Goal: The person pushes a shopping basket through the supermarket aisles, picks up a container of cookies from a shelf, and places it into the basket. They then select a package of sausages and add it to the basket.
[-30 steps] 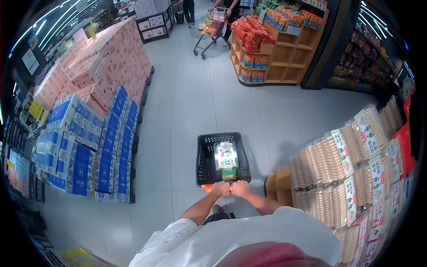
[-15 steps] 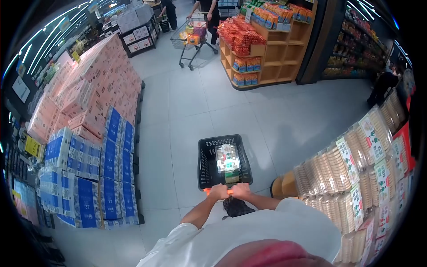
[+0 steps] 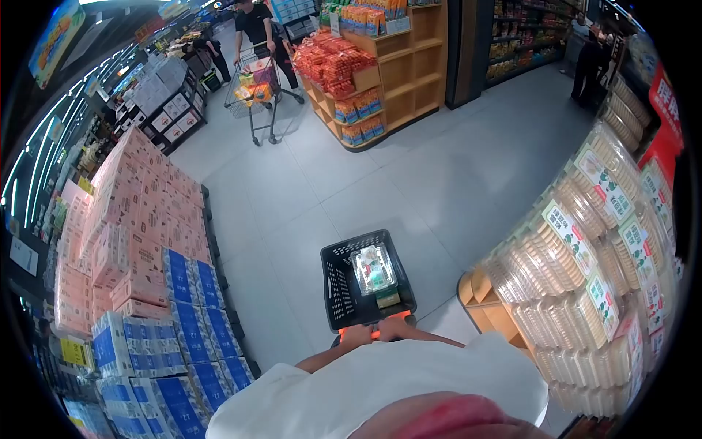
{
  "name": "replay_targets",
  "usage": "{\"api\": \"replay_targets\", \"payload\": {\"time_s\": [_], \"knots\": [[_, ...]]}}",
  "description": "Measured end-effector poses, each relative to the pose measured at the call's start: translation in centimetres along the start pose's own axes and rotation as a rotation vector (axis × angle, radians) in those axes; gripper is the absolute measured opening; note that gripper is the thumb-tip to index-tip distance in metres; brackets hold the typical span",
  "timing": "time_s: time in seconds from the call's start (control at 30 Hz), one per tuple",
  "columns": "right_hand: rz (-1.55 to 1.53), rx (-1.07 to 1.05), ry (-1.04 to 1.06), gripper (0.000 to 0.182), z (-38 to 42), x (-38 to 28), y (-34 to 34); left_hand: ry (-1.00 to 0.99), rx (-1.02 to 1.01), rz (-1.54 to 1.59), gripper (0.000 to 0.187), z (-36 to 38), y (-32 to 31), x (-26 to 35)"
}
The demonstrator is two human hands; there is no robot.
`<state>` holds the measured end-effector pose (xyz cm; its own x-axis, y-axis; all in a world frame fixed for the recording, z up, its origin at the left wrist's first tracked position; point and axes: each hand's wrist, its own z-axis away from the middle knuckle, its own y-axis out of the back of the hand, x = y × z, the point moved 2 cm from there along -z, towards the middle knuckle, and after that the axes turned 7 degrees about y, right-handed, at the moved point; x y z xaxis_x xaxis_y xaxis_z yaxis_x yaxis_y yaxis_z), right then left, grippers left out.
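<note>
My left hand [image 3: 356,336] and my right hand [image 3: 394,327] are both closed around the orange handle [image 3: 376,334] of a black shopping basket cart [image 3: 333,293]. They sit side by side at the basket's near edge. Inside the basket lies a clear plastic food box [image 3: 374,268] with a white and green label. A smaller green and brown pack [image 3: 387,298] is beside it, toward the handle; its contents cannot be made out.
Pink cartons [image 3: 146,197] and blue-and-white packs [image 3: 186,333] are stacked on the left. Packaged food [image 3: 563,256] fills a display on the right. Ahead stands a wooden shelf [image 3: 409,73] with red packets [image 3: 333,62], and a person pushes a metal trolley [image 3: 252,95].
My view has turned right, and the shelves and stacks have shifted left in it. The person with the trolley now appears farther left. Both hands stay on the handle.
</note>
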<state>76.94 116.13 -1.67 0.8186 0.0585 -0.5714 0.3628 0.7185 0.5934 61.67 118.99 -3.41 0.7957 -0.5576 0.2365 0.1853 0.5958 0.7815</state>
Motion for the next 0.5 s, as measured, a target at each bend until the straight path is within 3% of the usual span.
{"api": "replay_targets", "payload": {"time_s": [0.17, 0.33, 0.5], "knots": [[-0.154, 0.001, -0.163, 0.051, -1.2, -2.0, -0.8, -0.147, -0.094, 0.026, 0.035, -0.5, 0.8, -2.9], [-0.167, 0.15, -0.278, 0.043, -4.5, -3.5, -3.8, -0.453, -0.077, 0.01, 0.03, -0.8, 1.7, -7.4], [-0.222, 0.319, -0.433, 0.052, -7.9, -7.0, -9.0, -0.668, -0.145, -0.148, 0.026, 0.5, 3.5, -12.5]]}}
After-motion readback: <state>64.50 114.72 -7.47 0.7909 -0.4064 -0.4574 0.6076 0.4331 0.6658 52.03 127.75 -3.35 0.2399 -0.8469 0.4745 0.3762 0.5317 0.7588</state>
